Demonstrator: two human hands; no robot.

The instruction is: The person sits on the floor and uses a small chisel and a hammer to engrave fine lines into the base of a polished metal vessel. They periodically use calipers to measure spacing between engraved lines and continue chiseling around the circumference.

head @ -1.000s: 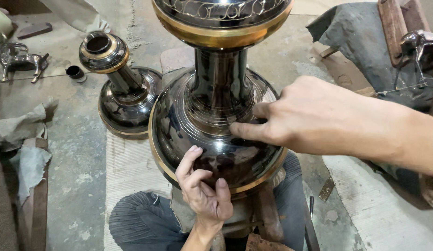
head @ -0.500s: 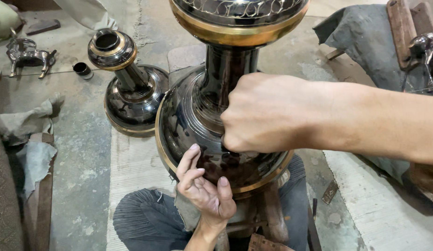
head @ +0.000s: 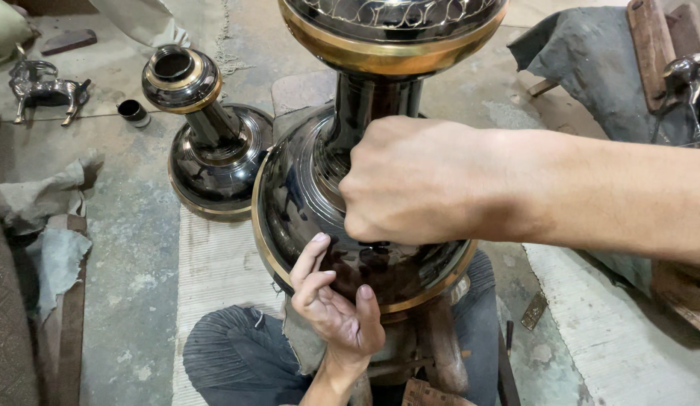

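My right hand [head: 414, 180] is curled into a closed fist and pressed against the bulging body of the big dark vase [head: 350, 218]. Whatever the fingers pinch is hidden under the knuckles, so I can't tell if a tool sits in there. My left hand [head: 336, 308] is open, palm up, fingers spread and touching the underside of the same bulge, cupping it from below.

The vase stands upright right in front of me, between my knees, on a low wooden stand [head: 440, 353]. Its long axis runs straight up: wide belly with a brass rim low down, narrow neck, then a brass-banded bowl [head: 395, 30] at the top edge of view. The fist sits just right of the neck, on the shoulder of the belly; the left hand is directly beneath it, so both are on the near face, the right one higher.

A second vase [head: 207, 135], smaller, stands on the floor [head: 124, 248] just behind and to the left, close to the big one but I can't tell if they touch. Farther left lie a small metal animal figure [head: 42, 86] and a little dark cup [head: 132, 111]. Grey rags [head: 42, 218] are heaped at the left edge, a dark cloth [head: 590, 60] at upper right.
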